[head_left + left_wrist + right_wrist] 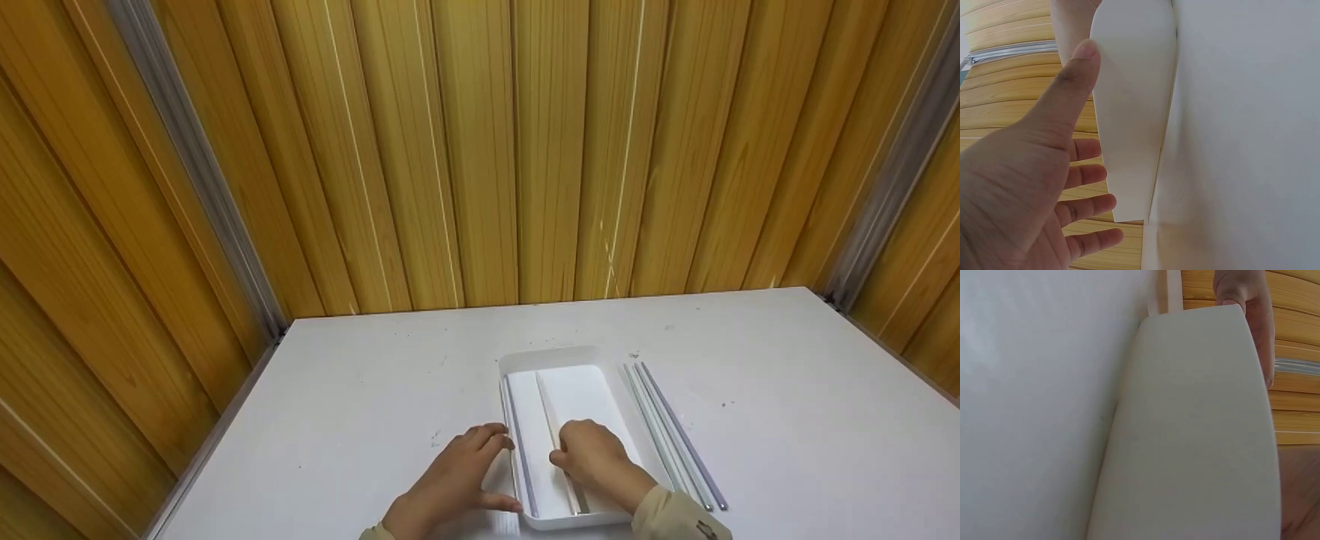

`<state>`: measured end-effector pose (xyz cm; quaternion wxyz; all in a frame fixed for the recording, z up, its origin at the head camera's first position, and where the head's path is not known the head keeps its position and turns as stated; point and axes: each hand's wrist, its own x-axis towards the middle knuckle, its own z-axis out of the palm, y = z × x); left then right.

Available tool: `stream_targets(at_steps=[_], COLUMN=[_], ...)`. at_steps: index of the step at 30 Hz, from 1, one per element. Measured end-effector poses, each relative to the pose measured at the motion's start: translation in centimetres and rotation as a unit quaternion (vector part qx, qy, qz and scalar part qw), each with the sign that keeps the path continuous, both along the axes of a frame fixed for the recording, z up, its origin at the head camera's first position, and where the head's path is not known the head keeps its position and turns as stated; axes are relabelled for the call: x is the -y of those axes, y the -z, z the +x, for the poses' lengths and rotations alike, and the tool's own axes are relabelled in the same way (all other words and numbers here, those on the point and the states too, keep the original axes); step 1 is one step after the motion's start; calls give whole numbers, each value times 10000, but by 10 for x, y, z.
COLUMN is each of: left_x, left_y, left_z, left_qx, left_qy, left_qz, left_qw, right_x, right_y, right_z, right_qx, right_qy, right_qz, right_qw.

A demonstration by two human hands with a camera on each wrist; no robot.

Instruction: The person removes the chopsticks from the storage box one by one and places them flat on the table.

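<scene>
A white rectangular tray [626, 397] stands on the table, with thin straight chopsticks inside. A purple chopstick [519, 442] lies along its left wall. My right hand [596, 454] reaches into the tray and pinches a pale chopstick [546, 397], which slants from the far end toward the near end. Part of that chopstick is hidden behind the fingers. At the tray's left side is my left hand [469, 465], fingers and thumb spread. In the left wrist view its thumb [1081, 62] rests at the rim of the white tray wall [1131, 112], fingers extended behind it.
To the tray's right, several chopsticks lie side by side on the white table [360, 420]; a purple chopstick [682, 435] is outermost. Wood-patterned panels [480, 150] rise behind the table and at both sides, with grey metal posts [202, 157] at the corners.
</scene>
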<state>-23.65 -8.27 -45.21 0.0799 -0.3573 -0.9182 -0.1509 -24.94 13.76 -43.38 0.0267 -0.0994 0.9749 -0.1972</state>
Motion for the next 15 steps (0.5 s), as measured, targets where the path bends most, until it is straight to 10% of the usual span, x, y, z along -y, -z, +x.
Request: stream_targets(at_steps=[15], left_x=[0], left_y=[0], left_z=[-2], left_qx=[61], left_qy=[-60], left_qz=[21], left_qw=[10000], right_x=[-12], right_y=[-9], right_z=[2], right_qx=[-6], right_qy=[67], right_qz=[40], right_qw=[10000])
